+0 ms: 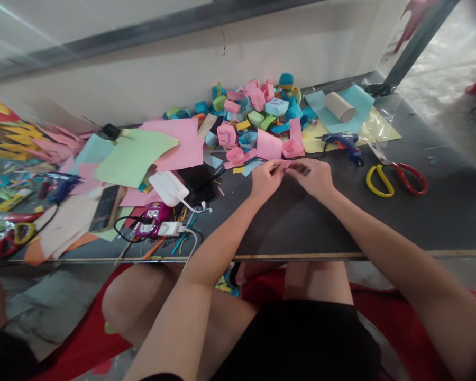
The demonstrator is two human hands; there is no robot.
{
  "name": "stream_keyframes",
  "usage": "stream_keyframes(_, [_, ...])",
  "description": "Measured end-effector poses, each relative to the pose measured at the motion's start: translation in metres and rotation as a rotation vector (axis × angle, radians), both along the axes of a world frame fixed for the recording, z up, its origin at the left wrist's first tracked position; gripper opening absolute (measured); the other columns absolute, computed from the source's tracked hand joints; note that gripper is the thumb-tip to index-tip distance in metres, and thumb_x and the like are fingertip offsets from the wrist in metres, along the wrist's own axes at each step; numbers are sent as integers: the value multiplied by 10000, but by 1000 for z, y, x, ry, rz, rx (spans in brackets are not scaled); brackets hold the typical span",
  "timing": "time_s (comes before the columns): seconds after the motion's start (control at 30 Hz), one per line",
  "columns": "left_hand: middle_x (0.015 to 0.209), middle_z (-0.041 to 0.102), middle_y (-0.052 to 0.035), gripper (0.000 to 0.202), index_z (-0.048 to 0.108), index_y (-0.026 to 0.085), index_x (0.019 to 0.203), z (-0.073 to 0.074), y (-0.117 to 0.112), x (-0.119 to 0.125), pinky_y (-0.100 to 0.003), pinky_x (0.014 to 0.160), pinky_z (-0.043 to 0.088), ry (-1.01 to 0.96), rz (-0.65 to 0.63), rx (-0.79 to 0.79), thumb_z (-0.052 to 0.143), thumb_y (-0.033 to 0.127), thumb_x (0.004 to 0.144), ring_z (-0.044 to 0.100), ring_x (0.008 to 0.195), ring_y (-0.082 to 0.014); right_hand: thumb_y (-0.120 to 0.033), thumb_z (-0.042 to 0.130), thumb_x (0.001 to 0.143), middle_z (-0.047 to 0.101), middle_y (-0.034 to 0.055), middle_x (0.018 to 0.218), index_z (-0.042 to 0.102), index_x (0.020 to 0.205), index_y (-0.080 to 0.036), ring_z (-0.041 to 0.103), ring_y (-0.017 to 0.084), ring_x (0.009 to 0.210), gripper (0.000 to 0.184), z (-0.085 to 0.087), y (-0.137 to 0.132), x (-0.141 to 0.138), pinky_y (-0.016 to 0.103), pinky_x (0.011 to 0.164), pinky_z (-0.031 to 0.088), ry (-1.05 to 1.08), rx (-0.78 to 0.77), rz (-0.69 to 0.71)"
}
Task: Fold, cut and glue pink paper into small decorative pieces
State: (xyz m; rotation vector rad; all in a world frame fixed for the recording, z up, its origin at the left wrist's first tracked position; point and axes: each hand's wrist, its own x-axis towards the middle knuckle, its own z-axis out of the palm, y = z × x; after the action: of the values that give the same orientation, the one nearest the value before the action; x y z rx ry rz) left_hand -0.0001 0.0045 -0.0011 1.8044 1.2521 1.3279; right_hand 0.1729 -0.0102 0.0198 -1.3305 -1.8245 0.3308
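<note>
From my remote seat I've got the left hand (pixel 267 181) and right hand (pixel 314 177) both pinching a little pink paper piece (pixel 286 164), scissors (pixel 385 162) lying off to the right.

Left hand (pixel 266 181) and right hand (pixel 315 177) at work: two. Small pink paper piece (pixel 286 164) between their fingertips: one. Table (pixel 285 227): one. Right-side scissors (pixel 386 163) and left-side scissors (pixel 14 239): two pairs in total. Right-side glue gun (pixel 343 142) and left-side glue gun (pixel 63 186): two units in total. Cardboard tube (pixel 340 107): one. Phone (pixel 106 208): one. Purple power strip (pixel 156 212): one. White adapter (pixel 168 228): one. White rectangular device (pixel 168 188): one. Folded paper pieces (pixel 227 136): well over a dozen, overlapping, exact figure not obtainable. Thin paper strips (pixel 177 244) near the power strip: several, partly hidden, count not certified
</note>
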Motion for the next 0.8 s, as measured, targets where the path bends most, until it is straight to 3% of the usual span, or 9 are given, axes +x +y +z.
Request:
stream_keyframes(0.17, [1006,816,-104,290,776,165,987,-13,9,1,-330,846,612,-245,-111,-181,753,425,860,785,912,-219,-467,758,848,817,59,882,837,905,-219,705,201,717,266,-1,1,-1,337,711,544,194,-92,21])
stream_keyframes(0.33, [934,810,-105,306,757,140,1001,-16,11,3,-348,844,601,-316,-130,-281,793,388,825,774,859,-217,-427,791,795,815,62,861,831,839,-209,703,204,720,225,-3,4,1,349,713,546,336,-125,16])
stream_keyframes(0.5, [953,816,-74,330,794,186,908,-12,11,2,-323,831,586,-310,-126,-231,805,495,793,755,867,-201,-426,787,789,806,65,836,819,812,-198,700,201,726,231,-5,7,0,344,708,533,355,-145,37])
stream_keyframes(0.6, [845,808,-50,361,813,193,837,-9,9,0,-305,751,566,-246,-95,-160,780,550,801,725,777,-187,-494,783,789,795,63,825,803,799,-195,686,197,724,300,-6,9,-1,338,689,519,349,-158,37])
stream_keyframes(0.8, [849,815,-45,302,837,198,844,-5,6,-1,-322,743,563,-183,-73,-74,786,495,818,730,768,-199,-582,794,745,752,55,796,751,781,-187,652,185,718,399,-9,12,-3,334,674,508,434,-231,108])
